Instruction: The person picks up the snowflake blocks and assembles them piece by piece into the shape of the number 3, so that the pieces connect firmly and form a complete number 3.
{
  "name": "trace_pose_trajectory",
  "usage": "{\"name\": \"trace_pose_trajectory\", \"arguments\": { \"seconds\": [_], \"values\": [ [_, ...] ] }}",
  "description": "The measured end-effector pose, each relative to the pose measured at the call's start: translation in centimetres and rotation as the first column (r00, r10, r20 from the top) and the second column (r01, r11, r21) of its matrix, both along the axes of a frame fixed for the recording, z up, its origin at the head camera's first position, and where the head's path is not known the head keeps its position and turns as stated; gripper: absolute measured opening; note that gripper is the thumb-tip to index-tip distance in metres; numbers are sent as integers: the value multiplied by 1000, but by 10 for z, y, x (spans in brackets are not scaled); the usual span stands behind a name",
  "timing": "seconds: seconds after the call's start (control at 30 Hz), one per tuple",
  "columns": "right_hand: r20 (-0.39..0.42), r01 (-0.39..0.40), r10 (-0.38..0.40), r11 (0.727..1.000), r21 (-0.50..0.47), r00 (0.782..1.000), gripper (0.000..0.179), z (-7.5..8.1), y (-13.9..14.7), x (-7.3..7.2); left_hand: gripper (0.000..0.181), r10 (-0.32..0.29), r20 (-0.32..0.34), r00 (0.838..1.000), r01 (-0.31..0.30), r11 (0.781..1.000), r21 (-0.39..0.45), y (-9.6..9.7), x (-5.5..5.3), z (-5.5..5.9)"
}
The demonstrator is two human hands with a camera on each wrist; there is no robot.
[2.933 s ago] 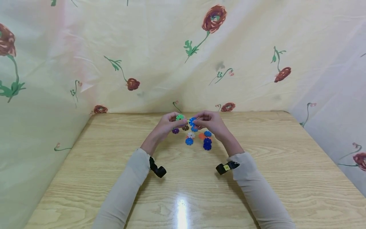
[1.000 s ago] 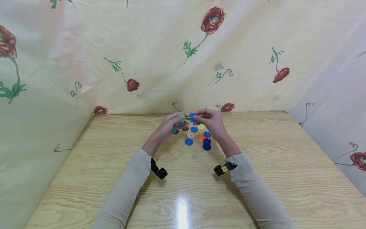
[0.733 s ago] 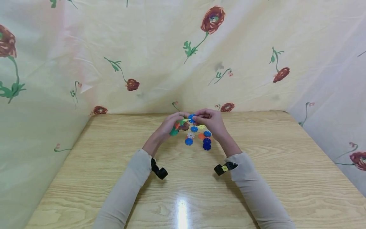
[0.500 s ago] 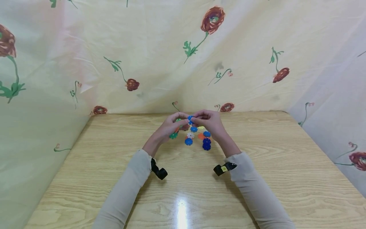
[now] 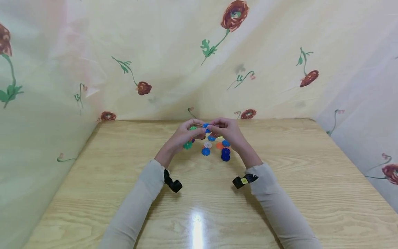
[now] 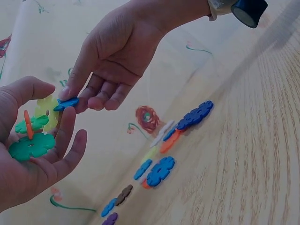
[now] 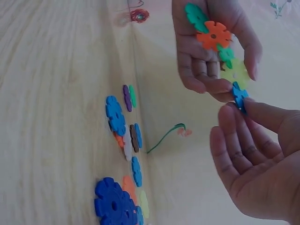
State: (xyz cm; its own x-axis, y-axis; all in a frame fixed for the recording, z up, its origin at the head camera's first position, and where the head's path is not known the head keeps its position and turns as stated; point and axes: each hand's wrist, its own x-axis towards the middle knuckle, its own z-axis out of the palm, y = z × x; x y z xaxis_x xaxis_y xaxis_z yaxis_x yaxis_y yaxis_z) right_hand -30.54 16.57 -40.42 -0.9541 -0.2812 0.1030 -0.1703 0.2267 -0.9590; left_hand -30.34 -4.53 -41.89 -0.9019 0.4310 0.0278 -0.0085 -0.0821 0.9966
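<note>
Both hands meet above the far part of the table, joined by a short chain of notched plastic snowflake discs. My left hand (image 5: 178, 138) holds the chain, which runs from a dark green disc (image 7: 196, 18) through an orange disc (image 7: 213, 36) and a light green disc (image 7: 226, 56) to a yellow disc (image 7: 234, 71). Its thumb and forefinger are by the yellow end. My right hand (image 5: 230, 135) pinches a blue disc (image 7: 240, 96) between thumb and fingertips, at the yellow disc's edge. The left fingers partly hide the chain in the head view.
Loose discs lie on the wooden table (image 5: 199, 193) below the hands: dark blue discs (image 5: 225, 154), a blue disc (image 5: 206, 151), a white disc (image 5: 207, 145), a purple disc (image 7: 127, 98), a brown disc (image 7: 134, 137) and several more. A flowered cloth (image 5: 174, 69) hangs right behind the table.
The chain has turned in the left hand, bringing the dark green disc into sight below it. The hands have drawn closer, and the yellow disc between them is now hidden in the head view.
</note>
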Motion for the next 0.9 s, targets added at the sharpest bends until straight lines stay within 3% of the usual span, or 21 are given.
{"name": "trace_pose_trajectory", "arguments": {
  "seconds": [0.23, 0.43, 0.53, 0.7, 0.83, 0.9],
  "values": [
    [65, -61, 53, 990, 127, 996, 26, 6, 6, -4, 25, 12, -1, 1000, -12, 1000, 8, -2, -3, -1],
    [41, -158, 153, 948, 278, 987, 25, 7, 16, -7, 22, 23, -24, 999, -24, 999, -21, -8, -9, -5],
    [21, -222, 231, 898, 379, 973, 23, 8, 22, -7, 21, 32, -34, 999, -33, 999, -27, -9, -11, -4],
    [39, -317, 350, 788, 527, 936, 20, 7, 32, -9, 19, 35, -27, 999, -35, 999, -13, -11, -12, -3],
    [83, -357, 392, 703, 615, 916, 24, 1, 37, -7, 21, 43, -22, 999, -43, 999, -18, -12, -10, -2],
    [107, -374, 402, 678, 633, 909, 25, -3, 39, -5, 21, 48, -19, 999, -49, 998, -28, -12, -9, -3]
  ]
}}
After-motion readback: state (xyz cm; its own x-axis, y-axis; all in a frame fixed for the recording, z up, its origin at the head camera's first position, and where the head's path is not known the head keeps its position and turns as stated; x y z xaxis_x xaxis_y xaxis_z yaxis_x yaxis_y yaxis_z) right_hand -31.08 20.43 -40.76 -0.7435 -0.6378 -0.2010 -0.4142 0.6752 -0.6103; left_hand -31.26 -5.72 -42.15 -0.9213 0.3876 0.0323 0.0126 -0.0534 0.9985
